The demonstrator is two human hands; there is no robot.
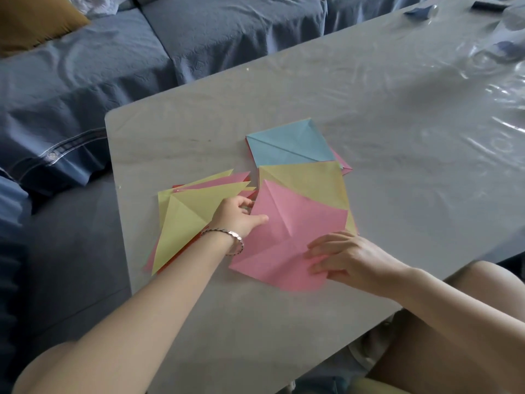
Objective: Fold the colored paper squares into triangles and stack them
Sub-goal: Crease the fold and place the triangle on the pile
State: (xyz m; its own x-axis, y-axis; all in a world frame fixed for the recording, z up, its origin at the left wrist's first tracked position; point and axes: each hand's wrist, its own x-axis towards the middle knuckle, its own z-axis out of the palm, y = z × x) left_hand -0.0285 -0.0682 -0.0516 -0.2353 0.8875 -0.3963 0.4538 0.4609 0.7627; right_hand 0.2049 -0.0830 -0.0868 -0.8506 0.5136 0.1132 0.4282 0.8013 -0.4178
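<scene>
Partway through: several triangles done, pink sheet (289, 240) in hand, more squares waiting.

Pile of triangles (184, 217) sits left of centre on the table (199, 308), yellow on top with pink and red edges fanned out beneath, so a good few are folded and stacked, loosely. The pink sheet lies open just right of it, creased but not yet folded over. Left hand (238, 214) pinches its left edge, thumb on top and fingers curled at the rim. Right hand (341, 257) lies flat on its lower right corner, fingers straight, clamping nothing. Under it is a yellow sheet (306, 183); above that is a blue sheet (287, 146) with more colours peeking out below. I'd say at least those remain, exact count unclear. Sofa (85, 81) fills the upper left.
</scene>
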